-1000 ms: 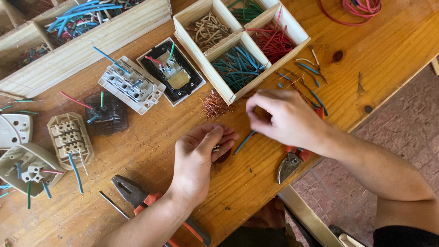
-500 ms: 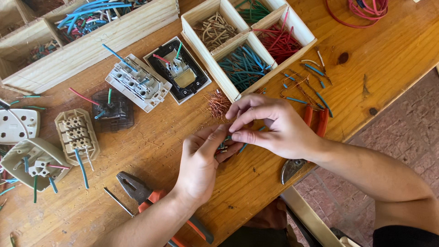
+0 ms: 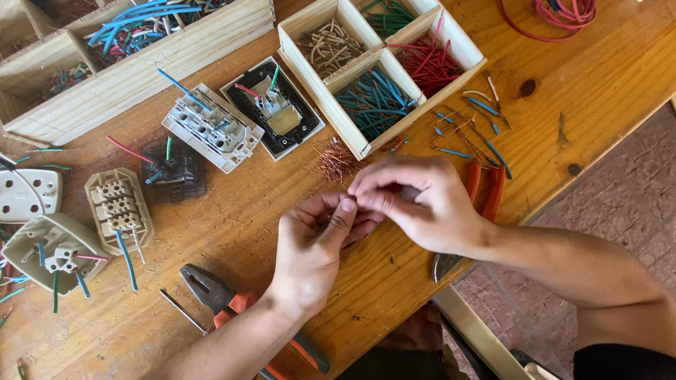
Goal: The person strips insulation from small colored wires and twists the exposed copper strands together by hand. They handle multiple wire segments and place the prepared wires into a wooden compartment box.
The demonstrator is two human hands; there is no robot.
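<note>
My left hand [image 3: 310, 246] and my right hand [image 3: 422, 204] meet over the middle of the wooden table [image 3: 598, 84]. Both sets of fingertips pinch together on a small piece between them. The fingers hide it, so I cannot tell what it is. A little tuft of bare copper strands [image 3: 334, 160] lies just beyond the hands. Red-handled pliers [image 3: 486, 186] lie partly under my right hand and wrist. Loose blue wire offcuts [image 3: 465, 130] lie scattered beside them.
A divided wooden tray [image 3: 320, 67] holds sorted wire pieces in tan, green, red and blue. Opened sockets and switches [image 3: 211, 127] with wire stubs lie to the left. Orange-handled pliers [image 3: 211, 292] lie by my left forearm. A long wooden box [image 3: 141, 56] is at the back.
My right hand has come left and down from the offcuts to meet my left hand. The left hand has lifted off the table, and both now pinch at one spot.
</note>
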